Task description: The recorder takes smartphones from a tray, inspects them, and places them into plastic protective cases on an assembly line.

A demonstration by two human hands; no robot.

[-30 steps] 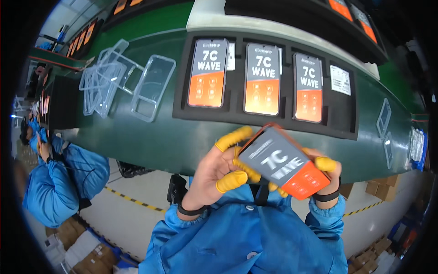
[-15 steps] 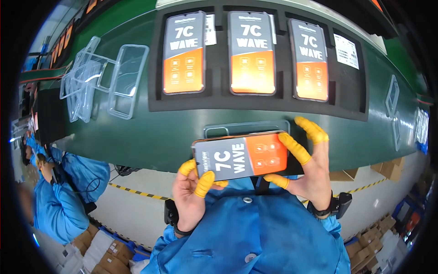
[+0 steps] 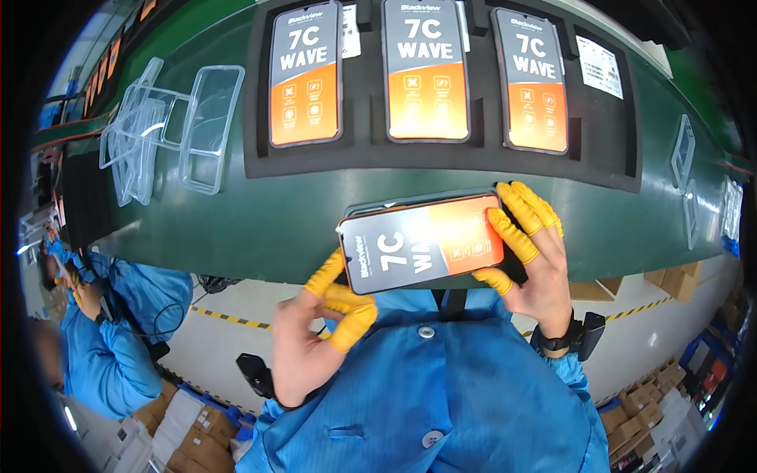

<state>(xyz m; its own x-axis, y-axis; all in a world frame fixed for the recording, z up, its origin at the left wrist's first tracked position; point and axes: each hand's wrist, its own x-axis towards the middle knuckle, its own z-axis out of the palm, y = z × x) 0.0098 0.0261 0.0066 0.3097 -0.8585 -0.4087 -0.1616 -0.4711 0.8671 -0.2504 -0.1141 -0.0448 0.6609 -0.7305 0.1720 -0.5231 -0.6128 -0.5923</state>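
A smartphone [image 3: 422, 243] with a grey and orange front lies sideways above the bench's near edge, its right end tilted up slightly. Behind its upper edge shows a clear phone case [image 3: 386, 206], mostly hidden by the phone. My right hand [image 3: 540, 264] grips the phone's right end, yellow-cotted fingers along the far side and thumb at the lower corner. At the left end, my left hand [image 3: 315, 331] has its index finger against the phone's edge; its thumb and other cotted fingers are loosely bent below the corner, off the screen.
A black foam tray [image 3: 339, 160] holds three similar phones [image 3: 426, 79] and a white label card [image 3: 599, 67]. Clear cases [image 3: 213, 130] are heaped on the left; two more [image 3: 684, 154] lie far right. Another person in blue [image 3: 110, 331] works at left. Cardboard boxes [image 3: 678, 277] stand beyond the bench.
My left hand has loosened and drawn down and left, its thumb coming off the screen. The phone has tilted slightly, and my right fingers have closed nearer its far corner. The view has shifted.
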